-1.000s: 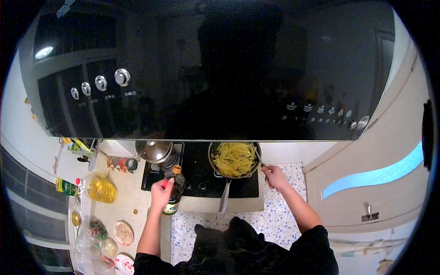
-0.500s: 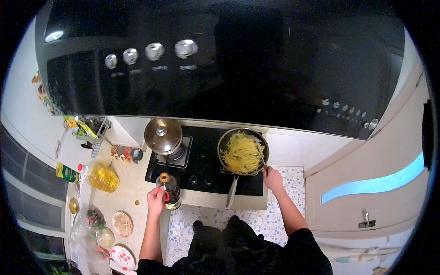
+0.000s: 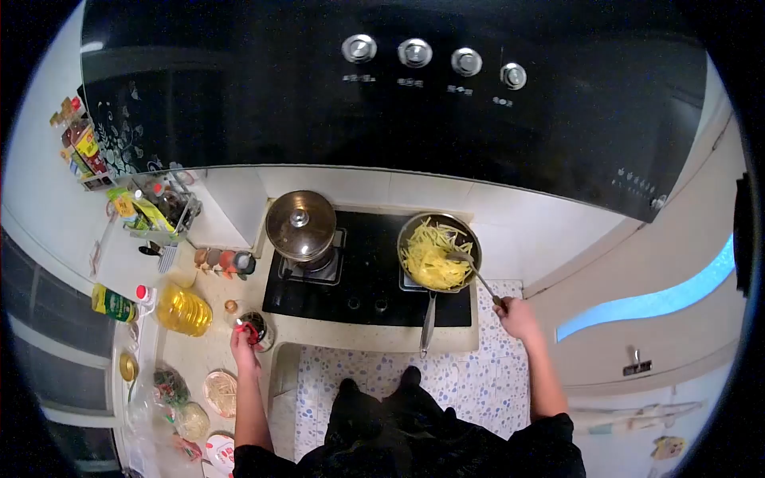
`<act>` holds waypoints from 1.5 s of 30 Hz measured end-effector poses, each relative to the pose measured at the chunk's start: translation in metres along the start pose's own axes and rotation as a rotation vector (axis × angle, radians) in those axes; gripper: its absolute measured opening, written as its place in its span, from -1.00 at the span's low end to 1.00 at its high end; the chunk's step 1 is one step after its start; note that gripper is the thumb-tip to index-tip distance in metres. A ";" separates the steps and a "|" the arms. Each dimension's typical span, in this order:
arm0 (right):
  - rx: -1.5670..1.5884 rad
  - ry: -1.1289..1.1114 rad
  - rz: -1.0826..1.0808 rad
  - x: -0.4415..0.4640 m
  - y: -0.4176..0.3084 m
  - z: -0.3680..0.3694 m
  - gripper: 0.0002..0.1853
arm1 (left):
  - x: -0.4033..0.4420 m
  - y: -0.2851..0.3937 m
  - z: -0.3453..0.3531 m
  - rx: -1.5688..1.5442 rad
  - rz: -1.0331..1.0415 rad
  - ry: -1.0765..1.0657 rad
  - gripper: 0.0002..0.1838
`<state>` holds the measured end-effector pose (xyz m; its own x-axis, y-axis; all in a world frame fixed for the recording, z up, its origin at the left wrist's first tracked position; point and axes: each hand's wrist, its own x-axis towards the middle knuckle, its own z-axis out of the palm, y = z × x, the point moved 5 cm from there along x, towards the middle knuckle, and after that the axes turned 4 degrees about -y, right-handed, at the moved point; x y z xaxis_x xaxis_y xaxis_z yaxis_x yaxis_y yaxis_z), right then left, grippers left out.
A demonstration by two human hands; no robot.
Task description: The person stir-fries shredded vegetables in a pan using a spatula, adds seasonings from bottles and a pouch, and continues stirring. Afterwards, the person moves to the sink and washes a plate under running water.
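My left hand (image 3: 244,344) is closed on the red handle of a dark sauce bottle (image 3: 264,338) at the counter's front edge. I cannot tell whether its base bears on the counter. My right hand (image 3: 519,319) grips the handle of a metal spatula (image 3: 484,285). The spatula's head lies among pale yellow shreds (image 3: 430,253), which look like potato, in a frying pan (image 3: 480,247). The pan sits on the right burner, its handle (image 3: 429,323) pointing towards me and untouched by either hand.
A lidded pot (image 3: 301,227) stands on the left burner of the black hob (image 3: 366,263). Left on the counter are an oil jug (image 3: 183,309), spice jars (image 3: 225,261), a plate (image 3: 221,392) and bagged food (image 3: 191,421). A range hood (image 3: 382,119) hangs above the hob.
My left hand has carried the bottle leftwards from before the hob to the counter. My right hand has drawn back from the pan's rim; the spatula now reaches into the shreds, which have shifted.
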<state>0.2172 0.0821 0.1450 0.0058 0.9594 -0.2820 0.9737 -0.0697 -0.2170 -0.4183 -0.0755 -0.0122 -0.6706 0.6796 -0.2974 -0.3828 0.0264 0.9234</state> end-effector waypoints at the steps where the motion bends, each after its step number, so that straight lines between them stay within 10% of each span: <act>1: 0.020 -0.018 -0.001 -0.005 0.005 -0.004 -0.66 | 0.012 0.001 -0.008 0.028 -0.014 -0.015 -0.76; 16: 0.153 -0.047 0.101 -0.003 -0.021 0.053 -0.65 | 0.086 -0.032 -0.047 -0.060 0.149 -0.014 -0.63; 21: 0.180 0.005 0.072 -0.021 -0.023 0.038 -0.67 | 0.092 -0.056 -0.070 0.332 0.420 0.329 -0.65; 24: 0.161 -0.022 0.064 -0.037 -0.012 0.016 -0.66 | 0.069 -0.095 -0.046 1.168 0.068 0.478 -0.63; 27: 0.178 -0.095 0.065 -0.043 -0.012 -0.001 -0.65 | 0.002 -0.189 0.055 0.107 -0.155 -0.352 -0.56; 30: 0.225 -0.081 -0.039 -0.015 0.001 0.020 -0.63 | -0.083 -0.237 0.180 0.487 -0.214 -0.992 -0.42; 34: 0.265 -0.030 -0.020 0.016 -0.008 0.050 -0.66 | -0.180 -0.205 0.290 0.415 -0.870 -0.960 -0.41; 45: 0.366 0.222 -0.045 0.065 -0.023 0.046 -0.68 | -0.205 -0.221 0.325 0.251 -0.951 -0.770 -0.59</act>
<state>0.1849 0.1333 0.0886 0.0528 0.9964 -0.0656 0.8294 -0.0804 -0.5529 0.0101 0.0180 -0.0768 0.3834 0.5647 -0.7308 -0.3231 0.8233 0.4667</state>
